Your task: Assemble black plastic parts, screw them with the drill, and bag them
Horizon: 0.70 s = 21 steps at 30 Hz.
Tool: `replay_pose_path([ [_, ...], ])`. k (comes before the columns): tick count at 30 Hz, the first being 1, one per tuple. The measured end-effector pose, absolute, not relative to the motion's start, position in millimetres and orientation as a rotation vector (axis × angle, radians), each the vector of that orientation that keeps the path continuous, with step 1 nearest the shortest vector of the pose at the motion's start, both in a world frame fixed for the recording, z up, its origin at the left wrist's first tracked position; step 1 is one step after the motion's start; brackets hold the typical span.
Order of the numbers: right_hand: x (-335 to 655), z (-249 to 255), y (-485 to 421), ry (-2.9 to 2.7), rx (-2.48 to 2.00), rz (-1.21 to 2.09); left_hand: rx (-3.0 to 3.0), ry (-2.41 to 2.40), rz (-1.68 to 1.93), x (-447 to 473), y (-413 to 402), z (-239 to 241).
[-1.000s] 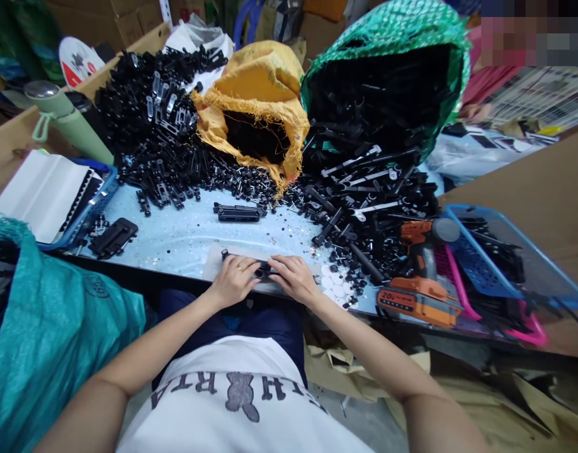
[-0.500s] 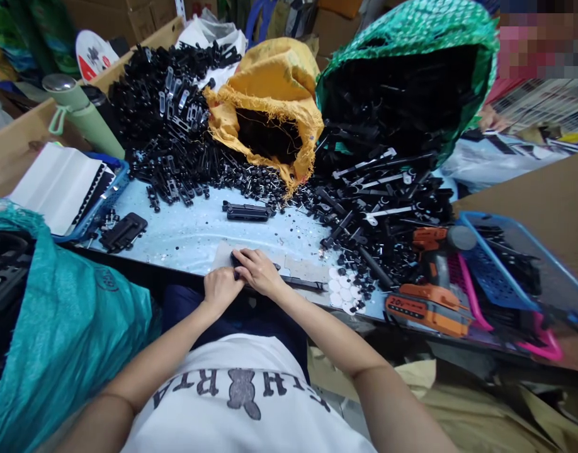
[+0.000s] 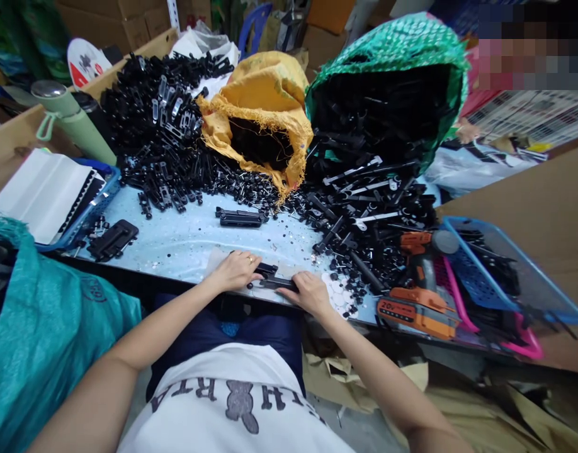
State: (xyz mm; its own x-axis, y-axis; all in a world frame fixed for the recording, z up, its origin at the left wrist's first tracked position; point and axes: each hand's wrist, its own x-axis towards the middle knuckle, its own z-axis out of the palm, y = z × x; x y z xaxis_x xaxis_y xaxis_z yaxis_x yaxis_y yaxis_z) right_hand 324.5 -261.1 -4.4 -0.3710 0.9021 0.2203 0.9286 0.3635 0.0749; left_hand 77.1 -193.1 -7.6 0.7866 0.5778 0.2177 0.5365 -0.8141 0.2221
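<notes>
At the table's front edge my left hand (image 3: 238, 270) is closed on a black plastic part (image 3: 266, 268), whose right end sticks out past the fingers. My right hand (image 3: 311, 291) grips the right end of a long, narrow black plastic bar (image 3: 278, 283). The bar's left end lies close to my left fingertips; whether it touches the other part I cannot tell. White round discs (image 3: 335, 292) lie just right of my right hand. Farther back on the table rests an assembled black folding piece (image 3: 240, 217).
An orange cordless drill (image 3: 419, 311) stands at right beside a blue basket (image 3: 515, 270). Behind are a yellow sack (image 3: 270, 75), a green sack (image 3: 388, 53) and heaps of black parts (image 3: 161, 138). A teal sack (image 3: 85, 321) is at left. Another person's hand (image 3: 467, 130) shows far right.
My hands were together at the left; now they are apart. My right hand has moved right onto the long black bar, and my left hand has shifted slightly right and up.
</notes>
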Motion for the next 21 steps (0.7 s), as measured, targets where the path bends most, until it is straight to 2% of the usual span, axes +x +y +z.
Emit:
replay_pose_path([
  [2, 330, 5, -258, -2.499, -1.563, -0.24, 2.803, 0.957, 0.397, 81, -188, -1],
  [4, 328, 26, -258, -2.498, -1.366, -0.116, 2.765, 0.954, 0.542, 81, -194, 6],
  [9, 309, 84, -269, -2.322, -0.743, 0.682, 2.354, 0.6, 1.123, 81, -245, 18],
  [13, 279, 77, -277, -2.026, -0.578, 1.145, 2.227, 0.696, 1.242, 89, -275, 20],
  [15, 255, 55, -277, -1.788, -0.638, 1.157, 2.247, 0.746, 1.241, 93, -279, 18],
  [18, 218, 14, -265, -1.364, -0.782, 0.99, 2.278, 0.828, 1.235, 97, -275, 12],
  [21, 203, -14, -230, -1.282, -0.785, 0.979, 2.323, 0.893, 1.217, 97, -256, 1],
])
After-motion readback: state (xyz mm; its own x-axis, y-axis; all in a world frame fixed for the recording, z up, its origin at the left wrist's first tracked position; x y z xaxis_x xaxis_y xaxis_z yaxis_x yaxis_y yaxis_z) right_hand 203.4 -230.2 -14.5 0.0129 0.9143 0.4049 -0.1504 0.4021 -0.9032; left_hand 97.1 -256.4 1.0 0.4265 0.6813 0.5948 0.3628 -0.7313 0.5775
